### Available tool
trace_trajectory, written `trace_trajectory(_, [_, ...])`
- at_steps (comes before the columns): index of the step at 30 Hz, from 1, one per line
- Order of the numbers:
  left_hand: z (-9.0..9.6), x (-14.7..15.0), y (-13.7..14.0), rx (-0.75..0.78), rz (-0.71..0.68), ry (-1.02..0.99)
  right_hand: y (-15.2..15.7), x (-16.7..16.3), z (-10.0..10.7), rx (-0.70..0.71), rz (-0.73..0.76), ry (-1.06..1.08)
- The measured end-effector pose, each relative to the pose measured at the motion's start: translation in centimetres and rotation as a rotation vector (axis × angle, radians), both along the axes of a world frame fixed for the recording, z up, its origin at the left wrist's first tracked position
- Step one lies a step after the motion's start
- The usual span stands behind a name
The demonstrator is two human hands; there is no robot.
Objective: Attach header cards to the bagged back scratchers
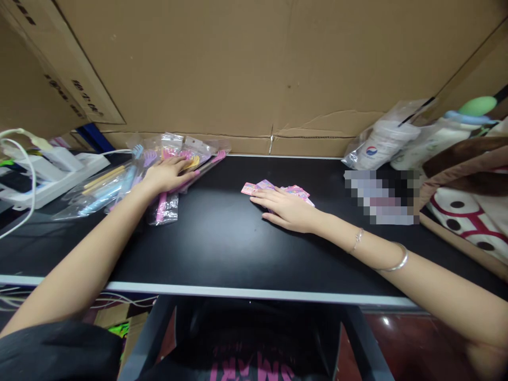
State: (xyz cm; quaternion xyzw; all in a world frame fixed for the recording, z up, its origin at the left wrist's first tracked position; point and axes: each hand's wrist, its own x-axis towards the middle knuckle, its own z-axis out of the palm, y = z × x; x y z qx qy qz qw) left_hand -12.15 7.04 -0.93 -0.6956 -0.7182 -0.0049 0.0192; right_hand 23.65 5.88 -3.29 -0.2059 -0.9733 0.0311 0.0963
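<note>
Nearby, power strip (pixel 73 177) just beside plastic packets (pixel 127 181).

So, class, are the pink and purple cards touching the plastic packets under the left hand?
Apart: the head view shows bare black tabletop between the cards and the plastic packets.

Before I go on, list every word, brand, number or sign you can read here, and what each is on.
No word or number reads securely.
Round red, white and blue Pepsi-style emblem: white cup in clear plastic.
Black Chinese-looking characters on the taped brown cardboard: too blurred.
Pink letters on black cloth, cut off at the bottom: unclear.
Small pink-purple cards, clear plastic packets: any print too small.
</note>
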Motion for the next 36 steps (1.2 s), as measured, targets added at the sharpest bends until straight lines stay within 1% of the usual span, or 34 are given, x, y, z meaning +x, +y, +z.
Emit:
trace_trajectory(4, [1.2, 0.5, -1.0, 0.228, 0.086, 0.055, -0.3, -0.1, -0.1, 0.03, -0.011, 0.019])
trace_trajectory(6, [1.7, 0.2, -1.4, 0.261, 0.145, 0.103, -0.4, -0.1, -0.1, 0.05, -0.014, 0.028])
trace_trajectory(10, [2.1, -0.8, -1.8, 0.151, 0.237, 0.145, -0.5, 0.0, -0.2, 0.055, -0.016, 0.036])
trace_trajectory(14, [2.3, -0.7, -1.8, 0.135, 0.256, 0.139, -0.6, -0.1, -0.1, 0.08, -0.037, 0.017])
trace_trajectory(19, [2.7, -0.1, -1.9, 0.073, 0.348, 0.116, -0.8, -0.2, 0.0, 0.115, -0.049, 0.006])
trace_trajectory(24, [2.7, -0.9, -2.4, 0.123, 0.323, 0.156, -0.8, -0.3, 0.0, 0.143, -0.051, -0.013])
trace_trajectory(29, [2.6, -1.0, -2.3, 0.069, 0.375, 0.134, -0.8, -0.2, 0.0, 0.126, -0.053, 0.003])
trace_trajectory(33, [2.5, -0.7, -2.2, 0.065, 0.355, 0.09, -0.9, -0.3, 0.1, 0.106, -0.062, 0.002])
trace_trajectory(36, [2.6, -0.8, -2.3, 0.059, 0.35, 0.065, -1.0, -0.3, 0.2, 0.115, -0.065, -0.008])
